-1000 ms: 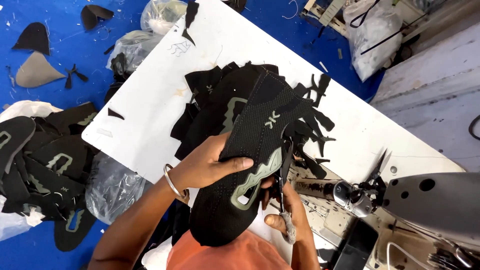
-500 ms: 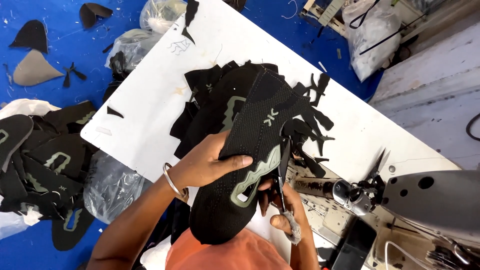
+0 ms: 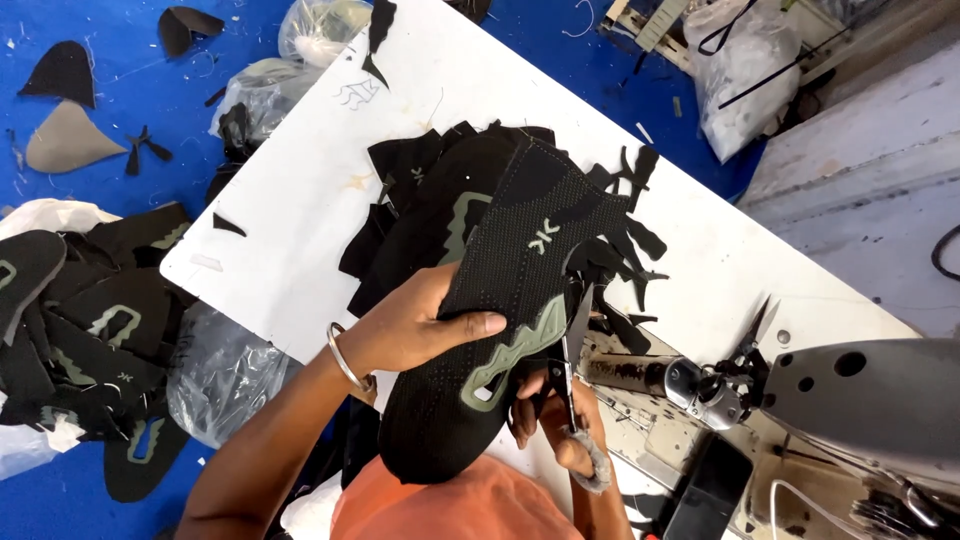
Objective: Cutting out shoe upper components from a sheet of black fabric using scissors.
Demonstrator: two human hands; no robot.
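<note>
My left hand (image 3: pixel 415 325) grips a black knitted shoe upper (image 3: pixel 505 300) with grey-green patches, holding it up over the white table (image 3: pixel 300 200). My right hand (image 3: pixel 560 425) is partly hidden under the upper's right edge and holds small thread scissors (image 3: pixel 572 345), blades pointing up along that edge. A metal bangle (image 3: pixel 345 358) circles my left wrist. Under the upper lies a pile of black fabric pieces (image 3: pixel 420 195) with cut scraps (image 3: pixel 625 250) to its right.
A grey sewing machine (image 3: pixel 860 400) stands at the right. On the blue floor to the left lie a heap of finished black uppers (image 3: pixel 90 320), plastic bags (image 3: pixel 225 375) and loose cut pieces (image 3: pixel 65 135). A clear bag (image 3: pixel 740 70) sits at the top right.
The upper has shifted slightly in my left hand, and my right hand has brought the scissors up along its right edge.
</note>
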